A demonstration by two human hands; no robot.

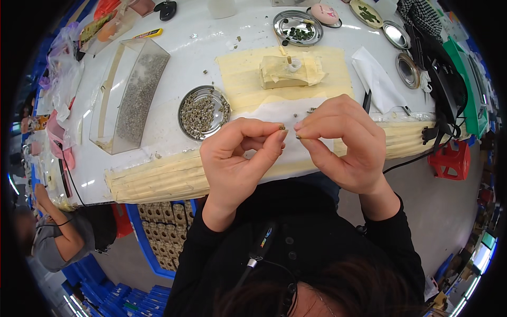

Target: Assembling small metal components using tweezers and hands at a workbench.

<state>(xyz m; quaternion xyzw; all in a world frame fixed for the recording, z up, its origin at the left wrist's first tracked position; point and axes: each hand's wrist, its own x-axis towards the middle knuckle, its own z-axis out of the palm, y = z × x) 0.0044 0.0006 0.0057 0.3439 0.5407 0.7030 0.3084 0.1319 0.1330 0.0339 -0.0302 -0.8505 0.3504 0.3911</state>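
Over the table's near edge, my left hand (237, 153) pinches a small brownish-gold piece (282, 127) between thumb and forefinger. Just across from it, my right hand (348, 142) is closed in a pinch on a tiny greenish piece (299, 137), mostly covered by the fingertips. A small gap separates the two pinches. White paper (269, 113) lies beneath, with a few small bits by the right fingers. To the left stands a round steel dish (181, 122) of small greyish-brown pieces (196, 116). Beyond the paper sits a block wrapped in yellow tape (282, 82), carrying a white ring-shaped bit (294, 65).
A clear bin (108, 100) at left holds many small pieces. Farther back are a steel plate (276, 26) with dark green pieces, a yellow cutter (149, 34) and a white cloth (375, 74). A blue crate (141, 232) stands below the table; another person (63, 238) sits at left.
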